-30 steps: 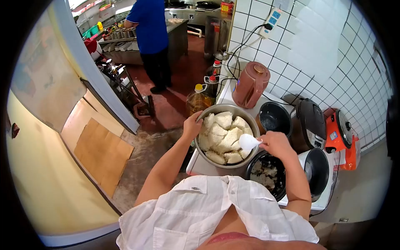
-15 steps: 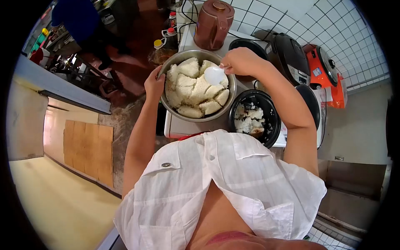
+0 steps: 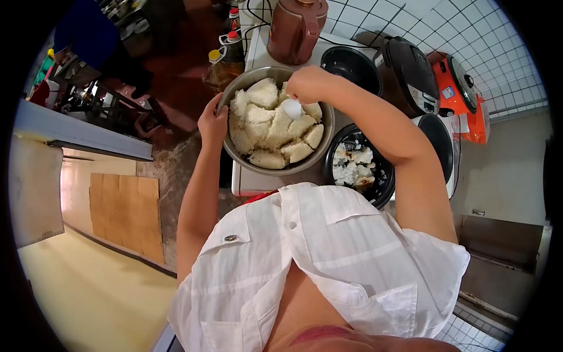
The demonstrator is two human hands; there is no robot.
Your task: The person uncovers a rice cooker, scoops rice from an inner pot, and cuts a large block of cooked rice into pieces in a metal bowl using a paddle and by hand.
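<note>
A round metal pot (image 3: 326,141) holds thick white chunks of rice (image 3: 258,121), split by cracks. My left hand (image 3: 213,120) grips the pot's left rim, thumb over the edge. Above the rice at the upper right of the pot, my right hand (image 3: 305,85) is closed round the handle of a white scoop (image 3: 292,110), whose bowl points down against the rice. Just right of the pot is a black inner pot (image 3: 384,176) with loose white rice and browned bits inside.
Behind stand a reddish-brown kettle (image 3: 298,32), an empty black pot (image 3: 352,66), a dark rice cooker (image 3: 409,73) and an orange cooker (image 3: 448,85). Oil bottles (image 3: 226,67) are at the back left. A person in blue (image 3: 88,35) stands at far left.
The view has tilted down and turned. The scoop in my right hand has gone from the pot's right side to over the rice, and is now tipped downward. My left hand stays on the rim.
</note>
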